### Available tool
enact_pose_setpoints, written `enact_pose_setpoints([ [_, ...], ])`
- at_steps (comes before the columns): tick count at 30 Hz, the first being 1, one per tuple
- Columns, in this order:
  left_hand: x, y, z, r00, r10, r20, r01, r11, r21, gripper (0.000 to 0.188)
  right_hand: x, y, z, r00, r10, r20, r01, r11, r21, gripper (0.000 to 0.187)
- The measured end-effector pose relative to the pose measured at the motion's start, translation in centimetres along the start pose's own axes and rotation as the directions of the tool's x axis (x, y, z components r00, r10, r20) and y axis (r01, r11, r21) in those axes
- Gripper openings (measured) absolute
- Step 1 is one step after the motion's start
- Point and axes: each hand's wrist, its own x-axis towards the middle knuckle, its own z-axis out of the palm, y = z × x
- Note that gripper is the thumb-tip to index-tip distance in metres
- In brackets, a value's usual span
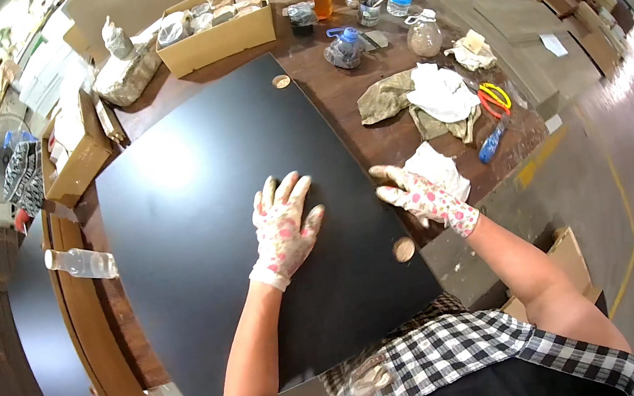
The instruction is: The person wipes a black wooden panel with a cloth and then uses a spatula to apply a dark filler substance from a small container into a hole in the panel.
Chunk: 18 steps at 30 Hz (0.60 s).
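Clear plastic bottle with a pale cap [82, 263] lies just beside the left edge of the large, flat, matt-black panel [201, 261], which rests on the dark brown counter [334, 102], near end apparently overhanging toward the person. Panel looks stiff, probably heavyish and awkward one-handed; smooth sheen suggests a slippery, scratch-prone face, so best held by opposite long edges. Left grip [283, 234], in a white glove with pink print, lies palm down on it, fingers spread, clasping nothing. Right grip [423, 196], gloved alike, sits at the right edge, fingers partly bent; can't tell if it clasps. Crumpled white cloth [441, 169] just beside it.
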Motion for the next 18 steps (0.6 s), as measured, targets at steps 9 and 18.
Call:
enact_pose_setpoints([
  [9,9.1,8.7,6.7,0.948,-0.27,-0.165,0.309,0.906,0.29,0.073,7.3,2.5,-12.7,0.948,-0.299,0.106,0.311,0.94,-0.137,0.035],
  [18,9.4,9.7,7.4,0.92,-0.353,-0.171,0.392,0.82,0.417,0.066,8.8,3.4,-14.1,0.935,-0.199,0.295,0.125,0.959,0.253,0.03],
])
